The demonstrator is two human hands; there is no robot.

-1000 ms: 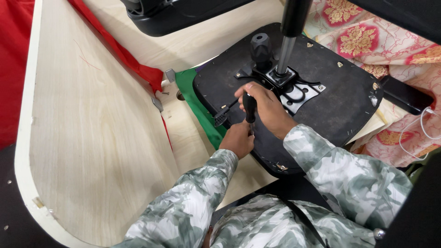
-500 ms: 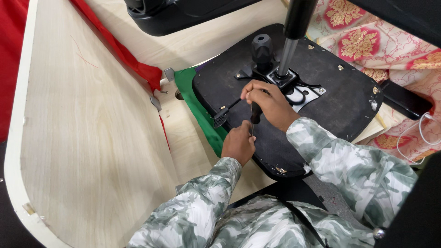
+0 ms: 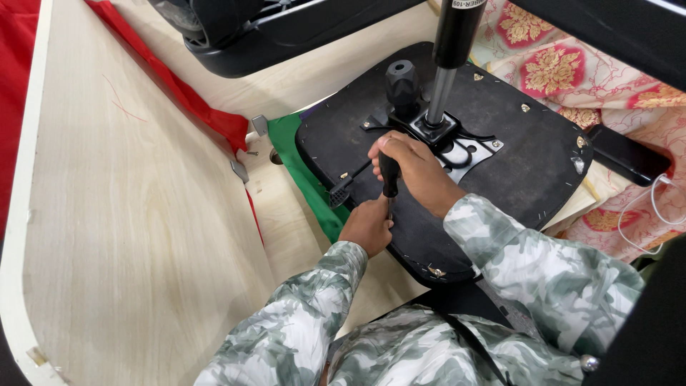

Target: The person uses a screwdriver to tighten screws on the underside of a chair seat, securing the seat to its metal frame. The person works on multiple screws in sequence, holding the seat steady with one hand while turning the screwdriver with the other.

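An upturned black chair seat lies before me, with a metal mechanism plate, a black knob and a gas-lift column standing on it. My right hand is closed around the black handle of a screwdriver, held upright over the seat's underside. Just below it, my left hand rests against the seat and pinches the tool's shaft near the tip. A black lever sticks out to the left of the plate.
A large pale wooden board fills the left side, with red cloth and green cloth beside it. A black chair base lies at the top. Floral fabric and a white cable sit at the right.
The camera has closed in slightly. My right hand has shifted up and turned on the screwdriver handle, and my left hand stays at the shaft.
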